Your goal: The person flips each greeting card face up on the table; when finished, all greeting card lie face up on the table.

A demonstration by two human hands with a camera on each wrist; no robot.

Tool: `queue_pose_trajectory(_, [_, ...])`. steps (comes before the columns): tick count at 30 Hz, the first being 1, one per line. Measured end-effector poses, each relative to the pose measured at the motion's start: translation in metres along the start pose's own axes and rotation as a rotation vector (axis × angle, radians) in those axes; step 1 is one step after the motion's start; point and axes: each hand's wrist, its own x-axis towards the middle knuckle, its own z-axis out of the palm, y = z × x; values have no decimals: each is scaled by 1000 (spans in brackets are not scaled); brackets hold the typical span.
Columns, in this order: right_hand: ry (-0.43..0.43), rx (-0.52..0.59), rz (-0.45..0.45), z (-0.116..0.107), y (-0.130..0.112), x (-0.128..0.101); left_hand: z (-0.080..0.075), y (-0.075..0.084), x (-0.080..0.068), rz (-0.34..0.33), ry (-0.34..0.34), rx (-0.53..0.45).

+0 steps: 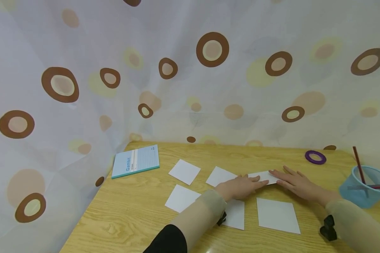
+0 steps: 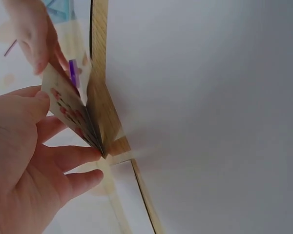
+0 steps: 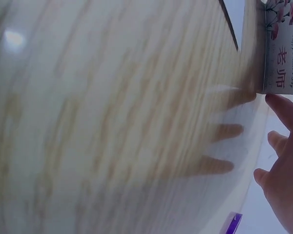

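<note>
A folded white card with a flower print and red lettering lies on the wooden table between my two hands. My left hand rests on its near left part with its fingers stretched out. In the left wrist view the left hand has its fingertips at the fold of the card, whose flap stands up. My right hand lies flat at the card's right end. Its straight fingers touch the card's edge.
Several white paper squares lie around the hands. A blue notebook sits at the far left and a purple tape ring at the far right. A blue cup with sticks stands at the right edge. A spotted curtain hangs behind.
</note>
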Motion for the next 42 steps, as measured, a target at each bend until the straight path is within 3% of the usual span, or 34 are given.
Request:
queue_pose_trajectory(14, [19,233,35,2,-1,5,8,-5,2,12,65,-244])
queue_pose_trajectory(19, [41,246,86,1,-4,6,9,-6,1,43,109,-305])
queue_pose_trajectory(24, [97,242,88,2,-5,8,11,-8,1,102,161,-296])
queue_pose_trajectory(28, [127,246,120,2,-6,10,12,-10,2,92,176,-335])
queue_pose_trajectory(32, [153,291,182,0,-9,11,12,-11,3,79,205,-426])
queue_pose_trajectory(38, [188,387,267,-3,-17,14,9,-14,5,96,314,-581])
queue_pose_trajectory(42, [226,438,301,-3,-21,16,9,-15,4,67,358,-747])
